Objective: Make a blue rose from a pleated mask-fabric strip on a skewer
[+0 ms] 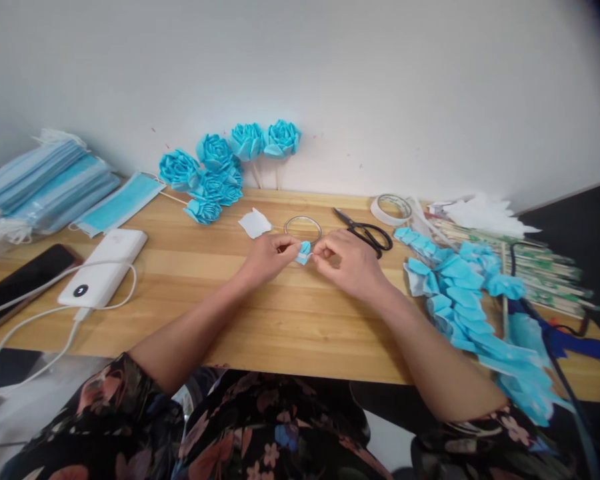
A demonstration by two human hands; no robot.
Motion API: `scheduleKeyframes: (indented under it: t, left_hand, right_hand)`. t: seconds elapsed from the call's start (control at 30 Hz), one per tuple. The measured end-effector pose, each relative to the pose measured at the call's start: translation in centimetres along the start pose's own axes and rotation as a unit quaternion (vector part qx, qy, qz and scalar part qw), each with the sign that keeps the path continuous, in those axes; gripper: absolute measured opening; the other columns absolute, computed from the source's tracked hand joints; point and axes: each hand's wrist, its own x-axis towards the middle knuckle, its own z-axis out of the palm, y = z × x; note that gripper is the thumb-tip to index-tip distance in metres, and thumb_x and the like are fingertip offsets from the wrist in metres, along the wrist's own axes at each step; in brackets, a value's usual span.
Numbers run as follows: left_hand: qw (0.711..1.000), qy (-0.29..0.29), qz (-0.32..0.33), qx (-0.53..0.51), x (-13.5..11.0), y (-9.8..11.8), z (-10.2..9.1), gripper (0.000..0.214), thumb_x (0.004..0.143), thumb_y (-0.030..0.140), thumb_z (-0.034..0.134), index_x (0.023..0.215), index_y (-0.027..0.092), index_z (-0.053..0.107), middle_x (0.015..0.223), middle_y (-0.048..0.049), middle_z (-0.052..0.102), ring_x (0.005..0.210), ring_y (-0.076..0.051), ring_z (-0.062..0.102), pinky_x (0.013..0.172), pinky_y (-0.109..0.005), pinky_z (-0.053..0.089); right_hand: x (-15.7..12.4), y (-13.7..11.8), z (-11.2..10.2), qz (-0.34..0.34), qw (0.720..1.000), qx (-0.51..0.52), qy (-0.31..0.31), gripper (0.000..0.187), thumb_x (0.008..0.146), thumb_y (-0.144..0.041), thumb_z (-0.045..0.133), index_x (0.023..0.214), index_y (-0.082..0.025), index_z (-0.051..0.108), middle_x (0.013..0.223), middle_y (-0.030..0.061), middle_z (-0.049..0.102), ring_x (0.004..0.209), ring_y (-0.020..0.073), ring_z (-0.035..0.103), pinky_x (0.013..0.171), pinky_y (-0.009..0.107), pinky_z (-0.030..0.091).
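Note:
Between my hands, over the middle of the wooden table [260,333], is a small piece of blue mask fabric [304,252]. My left hand [270,257] pinches its left side between thumb and fingers. From the right, my right hand [347,261] is closed in a pinch at the piece's other edge, where a thin white strand or edge shows; I cannot make out exactly which. Just beyond the fingertips lies a metal ring [303,220]. A white fabric scrap [255,223] rests behind my left hand, and black-handled scissors [365,232] lie behind my right.
Blue fabric roses [215,177] on sticks lean at the wall. Stacked face masks [45,183], a power bank [105,267] and a phone [25,283] occupy the left. Rightward are tape [391,210], blue petal pieces [460,293], packaged sticks [545,273] and a blue glue gun [575,343].

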Motion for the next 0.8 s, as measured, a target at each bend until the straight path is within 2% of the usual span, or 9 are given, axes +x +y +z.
scheduleKeyframes:
  t: [0.4, 0.8]
  left_hand:
    - [0.999, -0.041, -0.008, -0.011, 0.03, -0.37, 0.05, 0.029, 0.082, 0.039, 0.05, 0.066, 0.015, 0.057, 0.063, 0.0012, 0.054, 0.061, -0.011, 0.046, 0.059, -0.023, 0.038]
    - [0.996, -0.017, -0.064, -0.057, 0.18, -0.58, 0.13, 0.032, 0.079, 0.044, 0.051, 0.063, 0.016, 0.056, 0.055, 0.0022, 0.052, 0.054, -0.01, 0.046, 0.055, -0.022, 0.036]
  right_hand:
    - [-0.03, -0.29, -0.09, -0.014, 1.0, -0.009, 0.003, 0.008, 0.082, -0.015, 0.059, 0.076, -0.02, 0.06, 0.072, 0.0002, 0.063, 0.071, 0.0153, 0.056, 0.067, 0.029, 0.04]
    - [-0.01, -0.33, -0.17, -0.033, 0.999, -0.004, 0.005, 0.009, 0.084, -0.016, 0.06, 0.077, -0.021, 0.059, 0.074, 0.0008, 0.065, 0.07, 0.0158, 0.056, 0.068, 0.03, 0.041]
